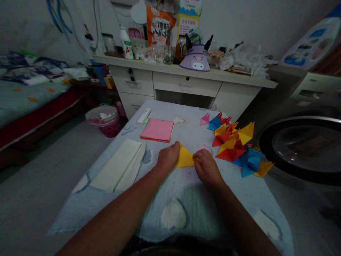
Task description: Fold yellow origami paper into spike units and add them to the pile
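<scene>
A folded piece of yellow origami paper (185,157) is held between my two hands, just above or on the cloth-covered table. My left hand (169,156) grips its left edge, thumb on top. At the lower right corner, the fingers of my right hand (207,164) are pinched on the same paper. Up and to the left lies a square stack of coloured paper (157,129), pink on top. Right of my hands is a pile of folded paper cranes (231,140) in red, yellow, blue and pink. The undersides of my fingers are hidden.
The table wears a pale blue cloth (174,213). A folded whitish sheet (117,165) and a small white box (144,116) lie on its left. Beyond stands a cluttered white desk (186,85); a washing machine (306,142) is at right, a waste bin (105,121) at left.
</scene>
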### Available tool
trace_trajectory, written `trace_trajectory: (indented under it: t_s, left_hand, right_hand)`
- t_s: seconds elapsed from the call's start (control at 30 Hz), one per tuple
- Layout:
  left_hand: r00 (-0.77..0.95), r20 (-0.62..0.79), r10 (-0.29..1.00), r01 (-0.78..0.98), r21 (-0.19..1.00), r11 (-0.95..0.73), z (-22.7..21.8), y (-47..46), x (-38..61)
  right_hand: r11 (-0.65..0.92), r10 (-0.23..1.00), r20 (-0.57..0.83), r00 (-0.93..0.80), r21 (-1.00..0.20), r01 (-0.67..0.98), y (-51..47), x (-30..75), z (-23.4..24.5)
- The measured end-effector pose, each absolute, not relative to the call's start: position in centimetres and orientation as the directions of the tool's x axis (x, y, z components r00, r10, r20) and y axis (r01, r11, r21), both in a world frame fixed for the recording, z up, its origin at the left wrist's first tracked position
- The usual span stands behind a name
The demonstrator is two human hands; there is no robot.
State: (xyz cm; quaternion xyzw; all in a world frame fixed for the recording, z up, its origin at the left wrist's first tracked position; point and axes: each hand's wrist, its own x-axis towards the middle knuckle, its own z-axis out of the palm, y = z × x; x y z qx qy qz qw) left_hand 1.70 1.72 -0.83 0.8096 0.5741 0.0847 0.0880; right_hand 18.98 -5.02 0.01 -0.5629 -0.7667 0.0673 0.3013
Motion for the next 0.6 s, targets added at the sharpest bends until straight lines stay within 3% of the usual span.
trace_trajectory:
  t_s: [0.07,0.13,0.47,0.6]
  left_hand:
    - [0.328,0.032,0.944,0.915,0.236,-0.326,-0.8,1.7,1.7]
    - [0.325,0.026,0.945,0.918,0.233,-0.322,-0.7,1.6,1.7]
    - [0.32,0.042,0.947,0.92,0.226,-0.321,-0.1,2.0,1.3]
    - [0.305,0.129,0.944,0.928,0.184,-0.325,0.3,2.1,0.5]
  right_hand:
    - [0.473,0.872,0.37,-0.322,-0.463,0.749,-5.1,18.0,-0.3]
    - [0.495,0.866,0.324,-0.38,-0.453,0.741,-5.1,17.3,-0.6]
    - [0.451,0.892,0.159,-0.423,-0.346,0.823,-5.9,16.8,0.0]
    - [0.447,0.894,0.141,-0.425,-0.346,0.825,-5.9,16.8,-0.1]
